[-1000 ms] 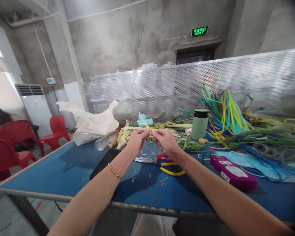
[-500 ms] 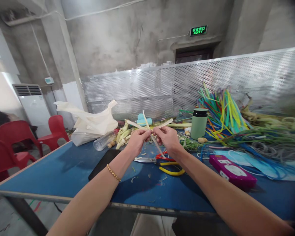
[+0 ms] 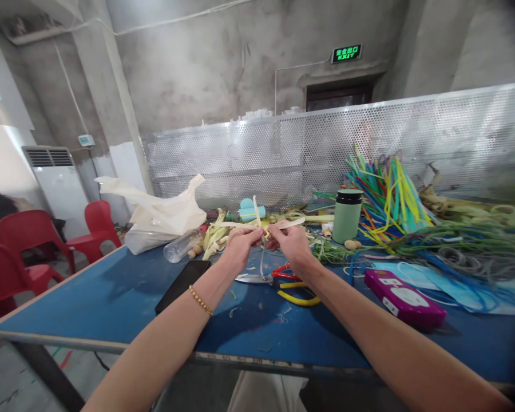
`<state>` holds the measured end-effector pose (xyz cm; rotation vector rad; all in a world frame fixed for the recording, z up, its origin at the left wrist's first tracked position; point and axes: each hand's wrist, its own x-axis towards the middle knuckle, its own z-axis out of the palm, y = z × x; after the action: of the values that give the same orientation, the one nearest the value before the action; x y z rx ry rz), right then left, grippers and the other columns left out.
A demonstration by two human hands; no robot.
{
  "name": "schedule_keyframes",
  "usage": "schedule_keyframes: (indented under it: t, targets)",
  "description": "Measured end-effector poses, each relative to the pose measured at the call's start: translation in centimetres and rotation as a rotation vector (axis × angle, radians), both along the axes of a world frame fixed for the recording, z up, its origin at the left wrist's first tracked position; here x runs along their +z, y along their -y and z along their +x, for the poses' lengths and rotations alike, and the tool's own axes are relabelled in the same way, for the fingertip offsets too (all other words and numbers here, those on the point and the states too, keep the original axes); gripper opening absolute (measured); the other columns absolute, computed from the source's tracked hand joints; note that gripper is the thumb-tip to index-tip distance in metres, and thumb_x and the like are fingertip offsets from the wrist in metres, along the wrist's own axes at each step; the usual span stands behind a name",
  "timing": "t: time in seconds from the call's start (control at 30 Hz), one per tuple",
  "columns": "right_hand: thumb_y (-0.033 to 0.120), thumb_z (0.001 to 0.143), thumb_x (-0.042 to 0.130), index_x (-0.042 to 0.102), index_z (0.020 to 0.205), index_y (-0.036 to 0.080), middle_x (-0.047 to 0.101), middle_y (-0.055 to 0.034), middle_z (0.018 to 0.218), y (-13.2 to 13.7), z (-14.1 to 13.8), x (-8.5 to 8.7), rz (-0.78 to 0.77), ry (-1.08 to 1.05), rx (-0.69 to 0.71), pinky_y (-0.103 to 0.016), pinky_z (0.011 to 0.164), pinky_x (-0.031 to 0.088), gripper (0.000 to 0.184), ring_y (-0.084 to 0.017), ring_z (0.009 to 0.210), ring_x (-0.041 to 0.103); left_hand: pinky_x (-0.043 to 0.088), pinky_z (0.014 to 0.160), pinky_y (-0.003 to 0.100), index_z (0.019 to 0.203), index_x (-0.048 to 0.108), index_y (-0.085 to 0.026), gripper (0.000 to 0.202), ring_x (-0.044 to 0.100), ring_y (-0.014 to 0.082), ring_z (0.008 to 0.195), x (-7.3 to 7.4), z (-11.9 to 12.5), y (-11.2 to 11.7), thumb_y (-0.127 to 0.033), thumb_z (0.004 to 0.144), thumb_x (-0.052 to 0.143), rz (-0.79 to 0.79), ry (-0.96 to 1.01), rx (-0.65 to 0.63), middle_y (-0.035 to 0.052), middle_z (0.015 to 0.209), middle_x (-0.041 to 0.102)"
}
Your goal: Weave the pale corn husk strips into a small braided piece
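Pale, flat, ribbon-like strips [image 3: 256, 212] cross above the blue tabletop [image 3: 107, 297], dead centre of our clock, ends pointing to twelve and six on the long axis, others reaching just past nine and toward half past two! Left hand [image 3: 239, 247] and right hand [image 3: 295, 243] are nearly closed, thumb and forefinger pinching the strips at the crossing. Near three stands a pale-green cylindrical jar with a black collar [image 3: 345, 222]; just below nine lies a clear plastic bottle [image 3: 179, 248], just above it a cream plastic bag [image 3: 167, 212], contents of each impossible to tell.
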<state>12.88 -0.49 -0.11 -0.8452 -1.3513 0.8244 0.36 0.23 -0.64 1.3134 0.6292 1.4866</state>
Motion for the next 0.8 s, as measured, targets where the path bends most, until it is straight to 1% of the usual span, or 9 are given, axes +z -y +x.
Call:
schedule_keyframes:
  t: [0.1, 0.17, 0.23, 0.3, 0.37, 0.47, 0.53, 0.6, 0.8]
  targets:
    - [0.042, 0.070, 0.066, 0.058, 0.069, 0.016, 0.061, -0.0024, 0.059, -0.1, 0.5, 0.2, -0.032, 0.021, 0.041, -0.027, 0.047, 0.047, 0.027, -0.015, 0.049, 0.059, 0.030, 0.054, 0.024, 0.060, 0.066, -0.010, 0.024, 0.041, 0.0083, 0.054, -0.1, -0.4, -0.4, -0.032, 0.058, 0.076, 0.010, -0.044, -0.016, 0.0022, 0.056, 0.055]
    - [0.043, 0.071, 0.065, 0.062, 0.075, 0.014, 0.065, -0.0050, 0.068, -0.3, 1.3, 0.6, -0.039, 0.079, 0.056, -0.026, 0.053, 0.047, 0.029, -0.016, 0.059, 0.062, 0.030, 0.054, 0.024, 0.059, 0.065, -0.011, 0.026, 0.042, 0.0086, 0.054, 0.0, -0.9, -0.6, -0.034, 0.059, 0.076, 0.008, -0.104, 0.012, 0.0018, 0.056, 0.054]
    - [0.048, 0.076, 0.060, 0.063, 0.078, 0.014, 0.067, -0.0070, 0.077, -0.7, 2.2, 1.2, -0.009, 0.127, -0.050, -0.026, 0.060, 0.046, 0.034, -0.017, 0.070, 0.063, 0.029, 0.053, 0.024, 0.059, 0.065, -0.011, 0.027, 0.042, 0.0085, 0.053, 0.2, -1.2, -0.7, -0.036, 0.061, 0.074, 0.020, -0.173, 0.071, 0.0008, 0.054, 0.052]
    - [0.052, 0.080, 0.054, 0.064, 0.077, 0.014, 0.067, -0.0071, 0.078, -1.0, 3.1, 1.7, 0.083, 0.186, -0.234, -0.027, 0.063, 0.044, 0.039, -0.018, 0.073, 0.061, 0.027, 0.051, 0.025, 0.061, 0.065, -0.011, 0.028, 0.041, 0.0087, 0.052, 0.4, -1.4, -0.3, -0.039, 0.065, 0.071, 0.053, -0.247, 0.089, -0.0001, 0.052, 0.050]
    - [0.050, 0.079, 0.056, 0.067, 0.077, 0.014, 0.068, -0.0074, 0.079, -1.1, 3.6, 2.0, 0.153, 0.330, -0.296, -0.028, 0.066, 0.043, 0.037, -0.018, 0.075, 0.059, 0.026, 0.051, 0.025, 0.059, 0.064, -0.012, 0.031, 0.039, 0.0088, 0.051, 0.7, -1.3, 0.3, -0.041, 0.068, 0.069, 0.095, -0.357, 0.079, -0.0005, 0.051, 0.049]
    - [0.044, 0.076, 0.061, 0.069, 0.073, 0.014, 0.067, -0.0064, 0.073, -0.9, 3.8, 2.2, 0.165, 0.534, -0.157, -0.028, 0.065, 0.041, 0.031, -0.018, 0.069, 0.058, 0.026, 0.052, 0.026, 0.054, 0.059, -0.013, 0.035, 0.038, 0.0088, 0.051, 1.0, -1.1, 1.1, -0.044, 0.069, 0.068, 0.134, -0.461, 0.020, -0.0012, 0.050, 0.046]
    - [0.042, 0.075, 0.062, 0.069, 0.070, 0.014, 0.065, -0.0045, 0.067, -0.7, 3.7, 2.1, 0.156, 0.566, 0.001, -0.027, 0.059, 0.039, 0.029, -0.015, 0.063, 0.054, 0.025, 0.051, 0.026, 0.053, 0.058, -0.013, 0.035, 0.036, 0.0083, 0.051, 0.9, -1.0, 1.3, -0.043, 0.068, 0.069, 0.132, -0.473, -0.039, -0.0017, 0.050, 0.045]
    - [0.038, 0.072, 0.063, 0.067, 0.067, 0.013, 0.062, -0.0024, 0.062, -0.6, 3.7, 2.1, 0.171, 0.533, 0.091, -0.025, 0.055, 0.036, 0.026, -0.012, 0.058, 0.050, 0.024, 0.052, 0.026, 0.054, 0.059, -0.012, 0.033, 0.036, 0.0080, 0.051, 0.7, -1.0, 1.1, -0.040, 0.068, 0.070, 0.117, -0.452, -0.087, -0.0016, 0.051, 0.045]
    - [0.036, 0.069, 0.065, 0.066, 0.065, 0.012, 0.059, -0.0023, 0.060, -0.8, 3.4, 1.7, 0.123, 0.418, 0.067, -0.025, 0.053, 0.035, 0.025, -0.010, 0.055, 0.046, 0.030, 0.055, 0.026, 0.061, 0.061, -0.010, 0.021, 0.044, 0.0086, 0.053, 0.5, -0.9, 0.6, -0.026, 0.063, 0.073, -0.054, -0.267, -0.168, 0.0011, 0.056, 0.051]
